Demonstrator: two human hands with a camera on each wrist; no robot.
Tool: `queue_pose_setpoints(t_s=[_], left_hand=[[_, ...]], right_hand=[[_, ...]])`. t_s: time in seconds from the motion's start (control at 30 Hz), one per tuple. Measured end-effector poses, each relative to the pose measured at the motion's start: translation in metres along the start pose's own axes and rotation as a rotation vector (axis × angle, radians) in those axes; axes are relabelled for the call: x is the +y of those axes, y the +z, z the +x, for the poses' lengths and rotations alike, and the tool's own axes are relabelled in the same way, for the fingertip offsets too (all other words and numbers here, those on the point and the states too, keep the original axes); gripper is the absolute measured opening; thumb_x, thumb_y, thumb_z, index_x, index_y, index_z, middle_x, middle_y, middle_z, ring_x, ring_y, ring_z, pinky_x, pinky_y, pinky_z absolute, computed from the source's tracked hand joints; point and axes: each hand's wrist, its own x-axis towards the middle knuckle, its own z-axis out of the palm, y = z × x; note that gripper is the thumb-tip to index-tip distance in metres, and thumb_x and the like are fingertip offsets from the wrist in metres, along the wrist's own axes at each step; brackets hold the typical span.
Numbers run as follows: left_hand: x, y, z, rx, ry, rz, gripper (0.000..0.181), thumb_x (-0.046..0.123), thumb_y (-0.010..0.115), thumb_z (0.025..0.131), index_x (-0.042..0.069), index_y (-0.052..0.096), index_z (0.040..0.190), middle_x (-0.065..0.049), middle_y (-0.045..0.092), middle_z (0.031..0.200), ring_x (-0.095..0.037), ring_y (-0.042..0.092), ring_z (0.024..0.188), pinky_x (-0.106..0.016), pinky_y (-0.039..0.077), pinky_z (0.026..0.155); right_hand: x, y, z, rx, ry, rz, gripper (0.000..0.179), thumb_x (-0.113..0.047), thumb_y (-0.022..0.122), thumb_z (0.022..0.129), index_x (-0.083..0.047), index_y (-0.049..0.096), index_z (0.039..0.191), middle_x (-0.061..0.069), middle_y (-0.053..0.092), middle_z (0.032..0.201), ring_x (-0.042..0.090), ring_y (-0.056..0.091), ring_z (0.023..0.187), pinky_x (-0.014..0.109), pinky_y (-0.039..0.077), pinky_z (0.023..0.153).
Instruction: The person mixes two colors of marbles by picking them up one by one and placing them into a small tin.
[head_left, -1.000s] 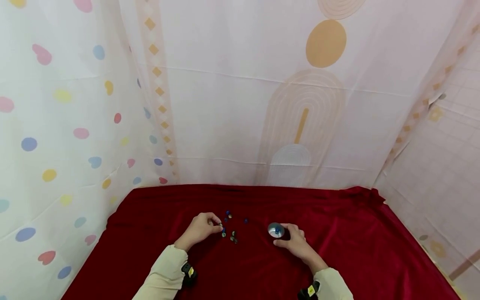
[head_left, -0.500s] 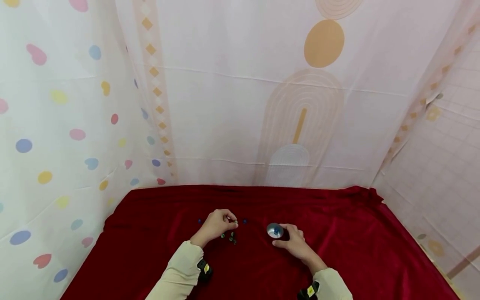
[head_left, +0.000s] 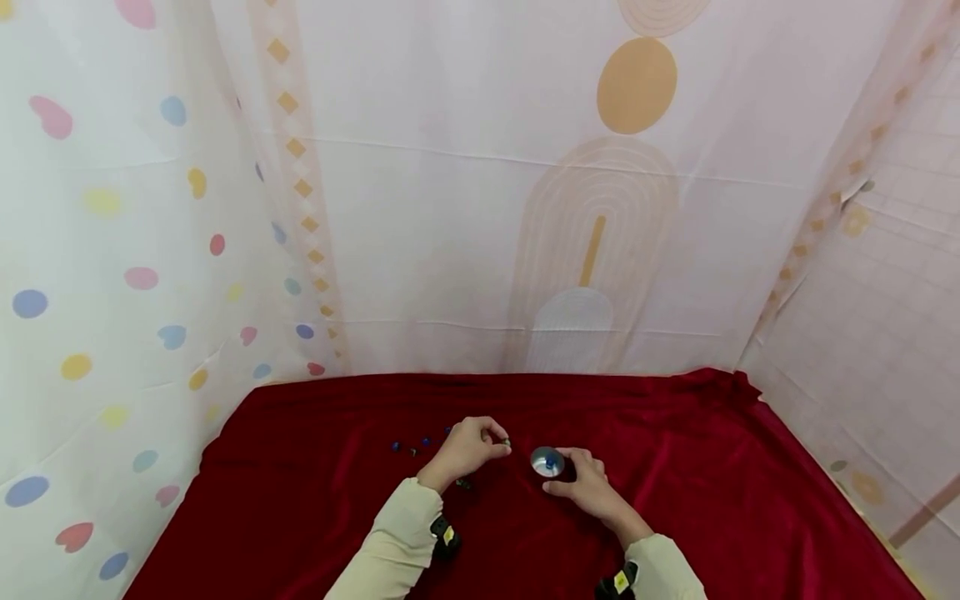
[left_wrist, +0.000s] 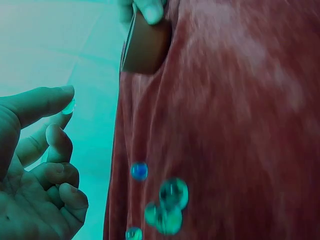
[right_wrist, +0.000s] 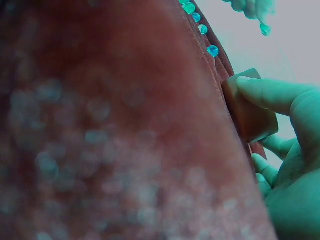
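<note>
Between thumb and index finger, my left hand (head_left: 467, 452) pinches a small glass marble (left_wrist: 70, 106), raised just left of the cup. My right hand (head_left: 592, 487) holds a small silvery metal cup (head_left: 538, 469) by its side, thumb and fingers around the wall. Something blue, apparently a marble (head_left: 551, 461), shows inside the cup. In the right wrist view the thumb (right_wrist: 270, 95) presses the cup's outer wall. Loose blue and green marbles (left_wrist: 174, 194) lie below the left hand in its wrist view; the left forearm may hide others in the head view.
A dark red velvet cloth (head_left: 315, 492) covers the table. Several marbles (head_left: 396, 447) lie scattered left of the left hand and could roll. Patterned white curtains (head_left: 420, 208) hang behind the table and along both sides.
My left hand has moved right, from among the marbles toward the cup, pinching one marble. Some loose marbles have shifted left. The right hand and cup stay nearly in place.
</note>
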Motion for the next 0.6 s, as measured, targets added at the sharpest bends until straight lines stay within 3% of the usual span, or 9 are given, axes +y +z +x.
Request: queue_pose_setpoints(t_s=[0.33,0.6], left_hand=[[0.011,0.027,0.007,-0.053,0.02,-0.021,0.01,0.014,0.072,0.085,0.008,0.07,0.092,0.001,0.051,0.066,-0.011,0.045,0.058,-0.023,0.037,0.053],[0.012,0.038,0.009,-0.062,0.025,-0.015,0.009,0.011,0.072,0.084,0.006,0.07,0.091,0.002,0.05,0.065,-0.01,0.045,0.057,-0.022,0.037,0.052]], right_hand=[[0.0,0.0,0.0,-0.002,-0.004,0.008,0.059,-0.021,0.078,0.078,-0.004,0.052,0.129,0.019,0.04,0.137,0.039,0.02,0.128,0.063,0.019,0.103],[0.001,0.0,0.001,0.001,-0.008,0.009,0.058,-0.021,0.078,0.078,-0.005,0.053,0.127,0.018,0.041,0.135,0.039,0.021,0.127,0.062,0.02,0.102]])
